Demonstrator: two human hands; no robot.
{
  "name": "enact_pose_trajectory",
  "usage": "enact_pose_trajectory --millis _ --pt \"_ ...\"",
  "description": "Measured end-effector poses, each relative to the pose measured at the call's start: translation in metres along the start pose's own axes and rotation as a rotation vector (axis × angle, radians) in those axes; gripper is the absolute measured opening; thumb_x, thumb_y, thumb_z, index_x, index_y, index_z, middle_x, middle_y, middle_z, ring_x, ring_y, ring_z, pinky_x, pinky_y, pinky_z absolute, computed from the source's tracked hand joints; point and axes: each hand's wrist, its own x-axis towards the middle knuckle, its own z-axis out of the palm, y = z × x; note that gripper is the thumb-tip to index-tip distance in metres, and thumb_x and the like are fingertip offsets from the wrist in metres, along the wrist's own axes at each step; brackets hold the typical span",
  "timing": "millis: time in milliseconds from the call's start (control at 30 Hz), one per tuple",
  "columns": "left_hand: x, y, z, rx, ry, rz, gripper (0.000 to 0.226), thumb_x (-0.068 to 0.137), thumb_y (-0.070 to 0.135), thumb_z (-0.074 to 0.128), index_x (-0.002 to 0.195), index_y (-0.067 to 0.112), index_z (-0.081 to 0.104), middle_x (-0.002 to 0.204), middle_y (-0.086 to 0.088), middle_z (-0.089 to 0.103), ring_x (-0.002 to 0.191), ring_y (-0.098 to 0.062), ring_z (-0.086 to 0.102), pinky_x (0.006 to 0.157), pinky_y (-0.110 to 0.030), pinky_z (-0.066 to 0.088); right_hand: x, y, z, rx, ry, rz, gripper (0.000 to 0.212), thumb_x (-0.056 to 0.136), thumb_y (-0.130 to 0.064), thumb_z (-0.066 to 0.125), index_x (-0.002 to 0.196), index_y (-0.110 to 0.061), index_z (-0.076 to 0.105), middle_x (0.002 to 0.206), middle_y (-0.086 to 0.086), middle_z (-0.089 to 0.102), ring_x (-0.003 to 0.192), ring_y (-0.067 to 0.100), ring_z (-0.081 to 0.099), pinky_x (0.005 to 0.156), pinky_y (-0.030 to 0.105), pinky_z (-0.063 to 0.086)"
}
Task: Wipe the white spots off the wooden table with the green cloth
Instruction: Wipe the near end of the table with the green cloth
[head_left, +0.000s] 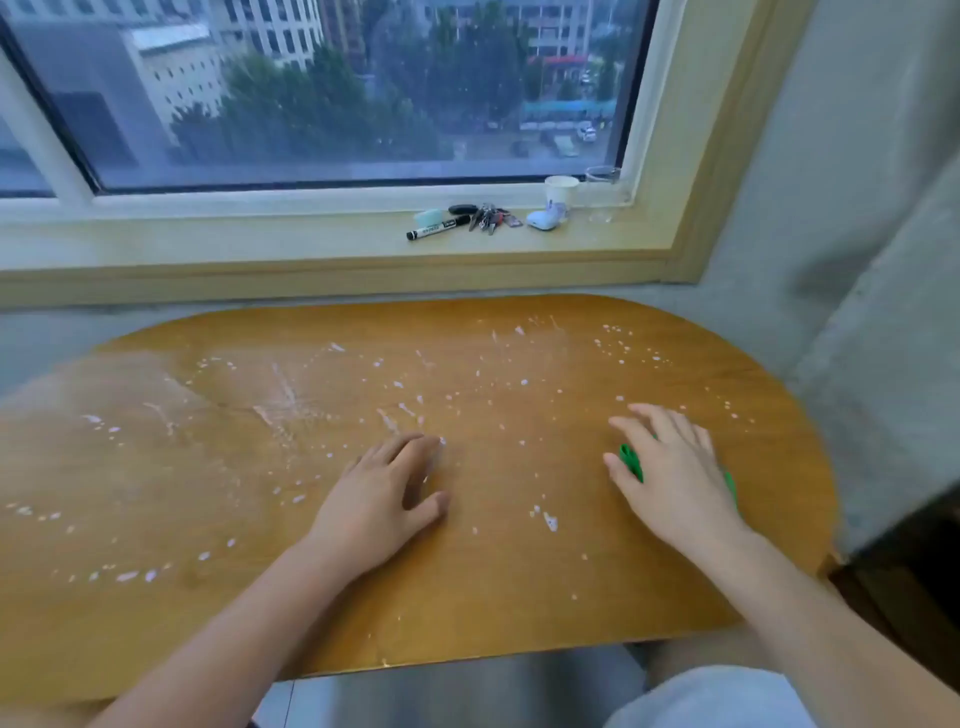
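Observation:
A rounded wooden table (498, 587) fills the lower view, speckled with white spots (549, 521) and smears across its whole top. My right hand (672, 470) lies palm down on the table's right side, covering a bunched green cloth (631, 460) that peeks out between thumb and forefinger and past the little finger. My left hand (387, 496) rests flat on the wood near the middle, fingers loosely spread, holding nothing. White streaks (283, 392) run across the table's left half.
A windowsill (260, 244) behind the table holds a black marker (439, 227), a bunch of keys (488, 215), a white earbud case (544, 217), a paper cup (561, 189) and a clear glass (602, 192). A grey curtain (872, 312) hangs at the right.

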Motion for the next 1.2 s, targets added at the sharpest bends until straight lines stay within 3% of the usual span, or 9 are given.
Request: enact_pose_trajectory --millis 67,200,367,500,633,800,933,1200 --pt "-0.005 0.0 0.001 0.014 -0.003 0.015 0.071 0.093 0.068 0.053 0.156 0.039 0.041 0.16 0.016 0.043 0.142 -0.019 0.047 0.114 -0.04 0.041 -0.009 0.012 -0.001 -0.041 0.039 0.092 0.052 0.103 -0.051 0.058 0.148 -0.026 0.058 0.156 0.006 0.05 0.145 0.031 0.043 0.114 0.053 0.037" --pt "-0.007 0.002 0.007 0.036 -0.023 0.025 0.073 0.092 0.07 0.05 0.157 0.037 0.04 0.16 0.014 0.044 0.141 -0.02 0.047 0.113 -0.042 0.041 -0.02 0.03 0.006 -0.091 -0.11 0.247 0.067 0.102 -0.07 0.044 0.157 -0.032 0.046 0.158 0.004 0.045 0.139 0.033 0.046 0.107 0.052 0.043" --pt "-0.012 0.008 0.006 0.042 -0.008 0.039 0.071 0.093 0.069 0.052 0.156 0.038 0.042 0.16 0.016 0.044 0.142 -0.019 0.046 0.111 -0.042 0.041 -0.022 0.027 0.005 -0.011 -0.04 0.156 0.041 0.105 -0.047 0.053 0.139 -0.025 0.06 0.124 0.0 0.056 0.115 0.024 0.053 0.088 0.043 0.052" --pt "-0.026 0.001 -0.009 0.017 0.039 -0.003 0.066 0.094 0.062 0.056 0.154 0.038 0.044 0.158 0.015 0.046 0.137 -0.022 0.05 0.109 -0.042 0.042 -0.008 -0.005 -0.008 0.121 0.033 0.057 0.033 0.106 -0.039 0.06 0.136 -0.025 0.061 0.114 -0.006 0.051 0.107 0.018 0.052 0.076 0.04 0.053" --pt "-0.051 -0.036 -0.037 0.025 0.097 -0.069 0.062 0.096 0.058 0.056 0.154 0.038 0.043 0.159 0.015 0.046 0.134 -0.023 0.053 0.105 -0.043 0.045 0.018 -0.076 -0.014 0.201 0.034 -0.136 0.029 0.106 -0.039 0.061 0.133 -0.029 0.061 0.112 -0.011 0.05 0.106 0.013 0.05 0.075 0.039 0.051" --pt "-0.1 -0.104 -0.07 0.031 0.178 -0.202 0.063 0.097 0.062 0.055 0.155 0.04 0.041 0.158 0.015 0.046 0.138 -0.019 0.05 0.11 -0.042 0.044 0.045 -0.186 -0.008 0.311 -0.045 -0.366 0.035 0.107 -0.042 0.057 0.138 -0.029 0.059 0.115 -0.01 0.051 0.114 0.013 0.049 0.087 0.041 0.052" --pt "-0.14 -0.15 -0.089 0.031 0.217 -0.304 0.062 0.097 0.062 0.057 0.153 0.04 0.043 0.156 0.015 0.048 0.133 -0.02 0.055 0.105 -0.043 0.048 0.059 -0.27 0.01 0.383 -0.089 -0.52 0.039 0.105 -0.042 0.059 0.141 -0.026 0.061 0.118 -0.009 0.054 0.117 0.015 0.049 0.097 0.04 0.048" --pt "-0.208 -0.238 -0.12 0.023 0.321 -0.491 0.06 0.093 0.056 0.065 0.149 0.036 0.052 0.149 0.011 0.057 0.129 -0.021 0.058 0.103 -0.041 0.05 0.061 -0.438 0.045 0.481 -0.118 -0.8 0.039 0.104 -0.041 0.062 0.137 -0.021 0.063 0.115 -0.001 0.055 0.109 0.021 0.053 0.092 0.038 0.047"
